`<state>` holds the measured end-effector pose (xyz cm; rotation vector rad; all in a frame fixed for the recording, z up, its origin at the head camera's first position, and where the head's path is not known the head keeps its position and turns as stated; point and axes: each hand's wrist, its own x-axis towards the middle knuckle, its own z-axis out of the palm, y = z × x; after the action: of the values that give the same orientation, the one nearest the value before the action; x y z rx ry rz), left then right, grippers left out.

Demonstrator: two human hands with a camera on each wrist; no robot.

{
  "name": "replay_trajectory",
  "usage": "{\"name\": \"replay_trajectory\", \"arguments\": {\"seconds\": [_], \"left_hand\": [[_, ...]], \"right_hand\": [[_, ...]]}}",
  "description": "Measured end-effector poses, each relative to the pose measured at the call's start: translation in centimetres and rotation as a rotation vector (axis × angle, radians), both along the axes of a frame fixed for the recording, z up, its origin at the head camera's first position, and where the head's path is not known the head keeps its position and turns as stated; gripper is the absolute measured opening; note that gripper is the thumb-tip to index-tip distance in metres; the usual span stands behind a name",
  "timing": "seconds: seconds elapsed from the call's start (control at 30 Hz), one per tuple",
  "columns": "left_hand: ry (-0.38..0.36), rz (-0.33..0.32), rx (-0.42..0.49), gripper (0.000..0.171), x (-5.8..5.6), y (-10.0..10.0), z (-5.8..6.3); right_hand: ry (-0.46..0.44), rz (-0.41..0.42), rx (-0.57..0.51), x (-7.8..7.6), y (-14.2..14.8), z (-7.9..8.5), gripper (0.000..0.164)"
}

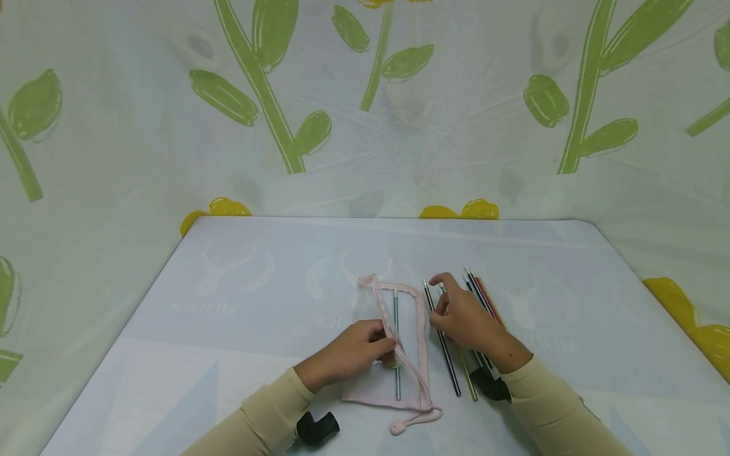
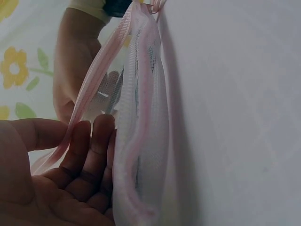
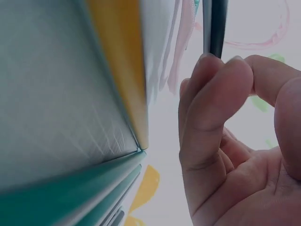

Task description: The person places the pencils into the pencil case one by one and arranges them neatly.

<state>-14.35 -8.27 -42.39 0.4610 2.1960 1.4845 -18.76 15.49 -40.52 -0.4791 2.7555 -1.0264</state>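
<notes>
A pink-trimmed mesh pouch (image 1: 422, 329) lies on the table with its zippered edge lifted. My left hand (image 1: 356, 348) pinches that edge; the left wrist view shows the pink zipper tape (image 2: 101, 68) between thumb and forefinger. A silvery-green pencil (image 1: 397, 316) shows through the mesh. My right hand (image 1: 464, 316) is over the pencils right of the pouch, its fingers bent and spread apart. Nearest its fingertips is a black pencil (image 1: 447, 358), also close to them in the right wrist view; whether they touch is hidden. A gold pencil (image 1: 469, 380) runs partly beneath this hand.
Several more pencils, among them a red one (image 1: 486, 296), lie just right of the right hand. The pouch's pink wrist loop (image 1: 419, 418) trails toward the front. Black wrist devices (image 1: 317, 429) sit by both sleeves. A flower-patterned curtain (image 1: 399, 145) hangs behind the table's far edge.
</notes>
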Motion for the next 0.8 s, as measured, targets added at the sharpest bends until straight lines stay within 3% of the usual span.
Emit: {"name": "replay_trajectory", "arguments": {"seconds": [0.3,0.8], "left_hand": [[0.002,-0.002,0.000,0.021,-0.1,0.0,-0.1],[0.007,0.001,-0.015,0.021,0.0,0.1,0.1]], "right_hand": [[-0.022,-0.067,-0.026,0.0,0.0,0.5,0.063],[-0.056,-0.088,-0.142,0.0,0.4,1.1,0.062]]}}
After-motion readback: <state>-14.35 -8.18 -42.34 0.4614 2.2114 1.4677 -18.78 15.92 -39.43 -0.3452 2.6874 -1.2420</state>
